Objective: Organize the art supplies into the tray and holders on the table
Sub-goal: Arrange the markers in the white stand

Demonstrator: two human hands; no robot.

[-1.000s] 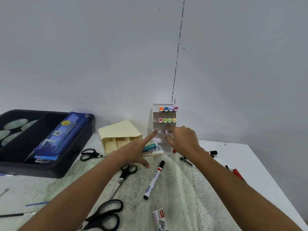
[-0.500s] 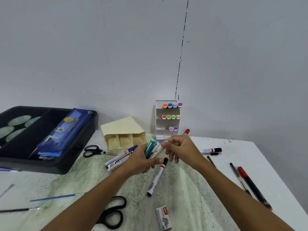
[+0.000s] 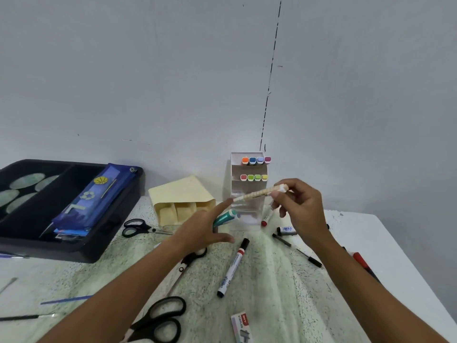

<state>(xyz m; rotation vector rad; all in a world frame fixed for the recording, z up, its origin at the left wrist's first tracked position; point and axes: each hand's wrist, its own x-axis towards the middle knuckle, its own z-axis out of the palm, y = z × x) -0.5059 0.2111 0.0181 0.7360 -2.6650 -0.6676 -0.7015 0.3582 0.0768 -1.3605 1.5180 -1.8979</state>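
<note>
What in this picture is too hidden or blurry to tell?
- Teal tube: the left hand covers its lower end.
- Staples box: cut by the bottom edge.
- Black tray: cut by the left edge.
- Pale stick in the right hand: motion-blurred.

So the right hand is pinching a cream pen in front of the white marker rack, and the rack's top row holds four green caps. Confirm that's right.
Not quite. The head view shows the right hand pinching the cream pen in front of the white marker rack, but the top row's four caps are orange, blue, light blue and purple, not green. The green caps sit in the second row.
</note>
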